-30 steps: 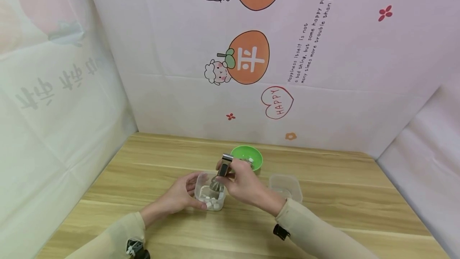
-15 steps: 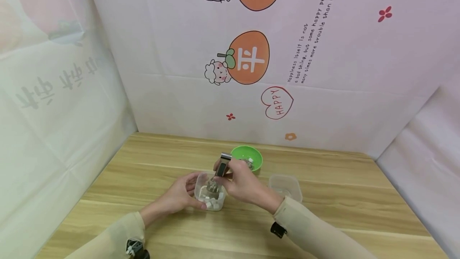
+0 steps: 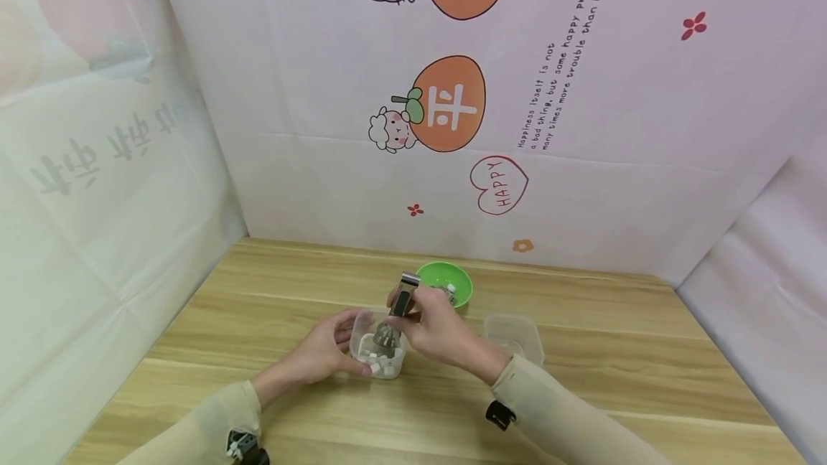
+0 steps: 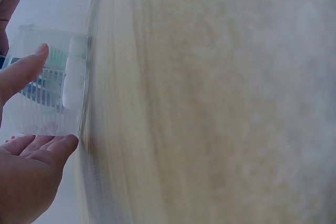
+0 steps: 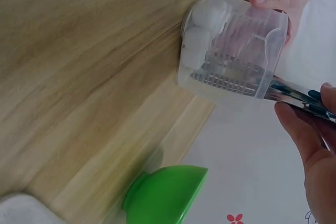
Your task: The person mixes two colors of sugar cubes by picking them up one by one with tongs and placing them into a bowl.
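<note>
In the head view my left hand (image 3: 319, 350) holds a small clear plastic container (image 3: 362, 325) upright on the table, thumb on the near side and fingers on the far side. White cube-like pieces (image 3: 376, 369) lie in its bottom. My right hand (image 3: 441, 329) grips metal food tongs (image 3: 403, 300) with a dark handle strip. Their slotted ends reach down inside the container, as the right wrist view shows through its wall. White lumps (image 5: 197, 45) sit at the bottom beside the tong tips. Whether a piece is between the tips I cannot tell.
Behind my right hand stands a green bowl (image 3: 466, 282) with a few white and greyish pieces in it. A clear plastic lid or shallow tray (image 3: 517, 332) lies to the right, partly behind my right forearm. A printed cloth (image 3: 323, 185) rises behind the wooden table (image 3: 620, 379).
The tongs shifted a little left inside the container, then slightly back right and down. My left hand and the container have stayed in place.
</note>
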{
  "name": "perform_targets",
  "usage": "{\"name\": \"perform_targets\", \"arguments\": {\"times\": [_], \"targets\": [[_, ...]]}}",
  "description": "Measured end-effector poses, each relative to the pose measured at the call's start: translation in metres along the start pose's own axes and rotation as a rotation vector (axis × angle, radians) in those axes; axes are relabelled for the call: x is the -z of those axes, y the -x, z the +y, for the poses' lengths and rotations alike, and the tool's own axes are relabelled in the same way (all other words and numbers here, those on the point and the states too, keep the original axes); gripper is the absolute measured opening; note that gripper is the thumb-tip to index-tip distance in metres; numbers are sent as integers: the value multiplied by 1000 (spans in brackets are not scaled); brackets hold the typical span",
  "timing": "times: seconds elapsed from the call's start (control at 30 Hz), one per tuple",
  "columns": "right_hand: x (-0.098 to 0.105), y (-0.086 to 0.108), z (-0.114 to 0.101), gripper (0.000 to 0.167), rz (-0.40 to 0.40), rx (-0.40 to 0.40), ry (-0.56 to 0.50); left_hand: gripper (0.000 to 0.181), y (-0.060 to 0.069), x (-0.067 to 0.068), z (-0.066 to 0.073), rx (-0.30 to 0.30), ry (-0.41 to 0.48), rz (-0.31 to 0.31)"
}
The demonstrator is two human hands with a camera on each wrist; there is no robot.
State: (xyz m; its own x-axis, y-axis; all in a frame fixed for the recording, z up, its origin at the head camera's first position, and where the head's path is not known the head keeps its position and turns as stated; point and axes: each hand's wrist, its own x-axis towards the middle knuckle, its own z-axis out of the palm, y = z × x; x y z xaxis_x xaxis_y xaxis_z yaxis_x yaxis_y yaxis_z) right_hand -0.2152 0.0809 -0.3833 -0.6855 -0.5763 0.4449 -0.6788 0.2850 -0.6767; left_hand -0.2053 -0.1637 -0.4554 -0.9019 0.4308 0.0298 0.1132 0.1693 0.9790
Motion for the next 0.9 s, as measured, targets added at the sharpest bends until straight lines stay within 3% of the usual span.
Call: {"name": "perform_targets", "arguments": {"times": [0.43, 0.6, 0.77, 0.9], "targets": [[-5, 0, 5, 23, 132, -81, -20, 102, -1, 1, -3, -13, -10, -8], [-4, 0, 6, 24, 191, -156, -26, 102, -1, 1, -2, -19, 7, -8], [-2, 0, 6, 23, 275, -238, -105, 103, -1, 1, -2, -13, 14, -10], [4, 0, 4, 22, 363, -232, -169, 104, -1, 0, -2, -9, 13, -1]]}}
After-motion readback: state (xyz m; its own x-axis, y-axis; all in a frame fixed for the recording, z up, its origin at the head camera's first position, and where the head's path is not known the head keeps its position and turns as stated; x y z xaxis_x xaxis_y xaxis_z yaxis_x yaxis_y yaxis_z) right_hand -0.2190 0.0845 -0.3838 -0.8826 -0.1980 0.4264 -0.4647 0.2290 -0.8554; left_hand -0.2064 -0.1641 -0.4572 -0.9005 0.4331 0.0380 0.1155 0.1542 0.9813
